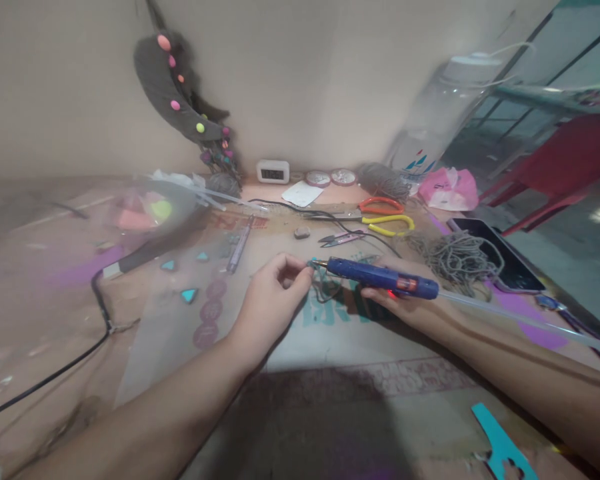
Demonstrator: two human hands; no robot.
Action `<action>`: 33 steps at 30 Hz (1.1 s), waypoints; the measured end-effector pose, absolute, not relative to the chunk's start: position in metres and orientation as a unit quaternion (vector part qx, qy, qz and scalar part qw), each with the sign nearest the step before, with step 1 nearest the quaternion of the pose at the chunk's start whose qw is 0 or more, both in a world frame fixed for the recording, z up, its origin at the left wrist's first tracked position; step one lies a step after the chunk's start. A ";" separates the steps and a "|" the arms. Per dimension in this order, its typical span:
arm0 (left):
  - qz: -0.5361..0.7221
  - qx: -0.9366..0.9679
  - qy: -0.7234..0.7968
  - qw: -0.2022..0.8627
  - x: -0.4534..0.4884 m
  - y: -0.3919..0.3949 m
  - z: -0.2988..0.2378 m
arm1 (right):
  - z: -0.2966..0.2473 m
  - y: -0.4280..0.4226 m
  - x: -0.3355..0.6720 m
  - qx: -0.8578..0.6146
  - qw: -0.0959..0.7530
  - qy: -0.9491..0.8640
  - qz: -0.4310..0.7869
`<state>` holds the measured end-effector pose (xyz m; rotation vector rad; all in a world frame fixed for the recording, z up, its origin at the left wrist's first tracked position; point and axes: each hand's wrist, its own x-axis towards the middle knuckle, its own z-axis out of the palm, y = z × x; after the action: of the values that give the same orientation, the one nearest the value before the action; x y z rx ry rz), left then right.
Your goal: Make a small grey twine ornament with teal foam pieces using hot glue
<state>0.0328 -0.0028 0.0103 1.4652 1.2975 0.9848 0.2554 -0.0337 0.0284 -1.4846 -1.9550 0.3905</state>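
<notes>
My right hand (415,303) is wrapped round a blue glue gun (360,271), with a long translucent glue stick (500,313) coming out of its back end. A red light glows on its underside. The metal nozzle points left, right at the fingertips of my left hand (275,290). Those fingers are closed in a pinch on a small teal piece (313,263), mostly hidden by them. A thin grey cord (325,297) loops down beside the fingertips. To the left, teal triangles (188,295) lie on the printed plastic sheet (155,347).
Behind my hands are orange-and-yellow-handled scissors (387,217), thread snips (343,238) and a small white clock (273,172). A tangle of grey yarn (463,257) and a phone (500,253) lie right. A teal cutout (500,440) is at front right; a black cable (55,373) runs left.
</notes>
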 end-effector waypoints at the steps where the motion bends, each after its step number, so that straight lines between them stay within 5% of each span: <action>1: 0.400 0.595 0.526 0.457 0.033 -0.003 0.010 | 0.028 -0.034 0.256 -0.567 0.320 -0.745 0.148; 33: 0.390 0.598 0.521 0.468 0.033 -0.004 0.014 | 0.024 -0.032 0.256 -0.567 0.318 -0.749 0.127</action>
<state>0.0334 -0.0040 0.0136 1.4666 1.2766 0.9574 0.2559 -0.0321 0.0242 -1.4928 -1.9710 0.3355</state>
